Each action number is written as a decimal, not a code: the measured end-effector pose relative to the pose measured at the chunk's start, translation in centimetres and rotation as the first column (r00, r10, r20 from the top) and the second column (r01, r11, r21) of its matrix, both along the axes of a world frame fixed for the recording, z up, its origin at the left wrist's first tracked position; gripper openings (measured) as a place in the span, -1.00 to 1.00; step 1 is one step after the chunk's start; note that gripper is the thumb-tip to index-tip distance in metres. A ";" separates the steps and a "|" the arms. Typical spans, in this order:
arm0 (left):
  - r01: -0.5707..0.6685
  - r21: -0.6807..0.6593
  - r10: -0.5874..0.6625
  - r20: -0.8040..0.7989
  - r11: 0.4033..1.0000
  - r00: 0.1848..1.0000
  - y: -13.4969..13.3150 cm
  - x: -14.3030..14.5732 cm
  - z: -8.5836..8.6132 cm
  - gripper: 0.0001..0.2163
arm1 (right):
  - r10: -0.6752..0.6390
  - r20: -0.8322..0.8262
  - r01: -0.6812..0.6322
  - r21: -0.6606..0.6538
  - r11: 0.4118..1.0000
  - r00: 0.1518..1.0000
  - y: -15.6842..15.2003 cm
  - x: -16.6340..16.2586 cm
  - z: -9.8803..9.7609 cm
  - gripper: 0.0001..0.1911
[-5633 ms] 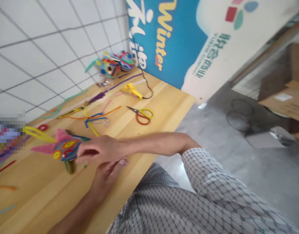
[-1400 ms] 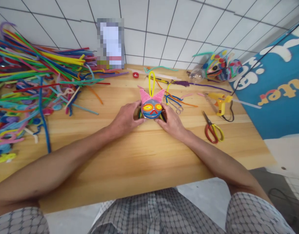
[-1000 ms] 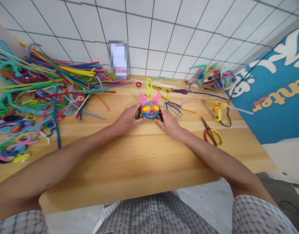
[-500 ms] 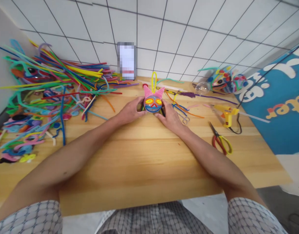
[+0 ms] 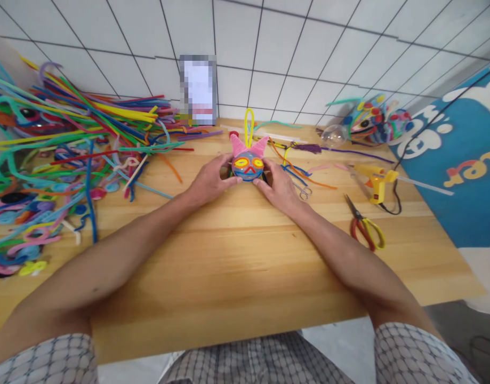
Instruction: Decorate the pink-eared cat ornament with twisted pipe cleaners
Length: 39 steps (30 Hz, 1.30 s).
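A round ball ornament (image 5: 248, 166) with a cat-like face stands upright near the back of the table. It has pink pointed ears, yellow eye rings, a red mouth piece and a yellow loop on top. My left hand (image 5: 213, 178) grips its left side, the thumb at the lower front and the other fingers partly hidden behind it. From the right side my right hand (image 5: 280, 184) grips it the same way. Just behind and right of that hand lie blue and orange pipe cleaners (image 5: 298, 173) and small scissors (image 5: 303, 191).
Many coloured pipe cleaners (image 5: 109, 120) heap up on the left of the wooden table (image 5: 229, 277). A phone (image 5: 198, 90) leans against the tiled wall. On the right are large scissors (image 5: 364, 224), a yellow glue gun (image 5: 376, 181), a clear ball (image 5: 334, 136) and a decorated figure (image 5: 367, 122).
Both hands keep hold of the ornament, whose face is tipped slightly more upward. The whole view has shifted a little with the head.
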State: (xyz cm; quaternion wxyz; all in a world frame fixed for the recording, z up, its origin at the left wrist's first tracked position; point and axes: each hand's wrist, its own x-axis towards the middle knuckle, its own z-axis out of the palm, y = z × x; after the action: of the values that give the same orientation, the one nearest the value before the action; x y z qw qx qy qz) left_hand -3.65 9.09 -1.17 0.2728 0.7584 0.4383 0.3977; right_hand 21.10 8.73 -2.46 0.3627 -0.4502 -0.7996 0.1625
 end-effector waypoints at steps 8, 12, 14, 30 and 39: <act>0.004 0.013 -0.004 -0.039 1.000 0.999 -0.2 0.0 0.2 -0.38 | 0.005 -0.014 -0.005 0.006 1.000 1.000 -0.3 0.0 0.4 -0.36; 0.000 0.032 0.001 -0.035 0.999 0.999 -0.1 -0.1 0.0 -0.43 | -0.003 -0.031 0.003 -0.014 1.000 1.000 -0.2 -0.1 0.5 -0.38; -0.007 0.036 0.008 -0.041 0.999 0.999 -0.1 -0.1 -0.1 -0.43 | -0.003 -0.043 0.002 -0.024 1.000 0.999 -0.1 -0.1 0.5 -0.39; 0.001 0.029 0.001 -0.059 1.000 0.998 -0.3 0.1 0.3 -0.43 | -0.007 -0.065 0.006 -0.004 1.000 0.998 0.0 -0.1 0.4 -0.36; -0.007 0.052 0.010 -0.075 0.999 0.997 -0.1 0.1 0.0 -0.45 | 0.014 -0.049 -0.014 -0.006 1.000 0.999 0.1 -0.1 0.5 -0.44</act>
State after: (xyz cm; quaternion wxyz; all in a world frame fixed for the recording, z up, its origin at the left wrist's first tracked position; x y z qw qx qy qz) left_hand -3.54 8.99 -1.14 0.2349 0.7777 0.4411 0.3814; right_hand 21.03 8.84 -1.96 0.3796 -0.4416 -0.7931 0.1787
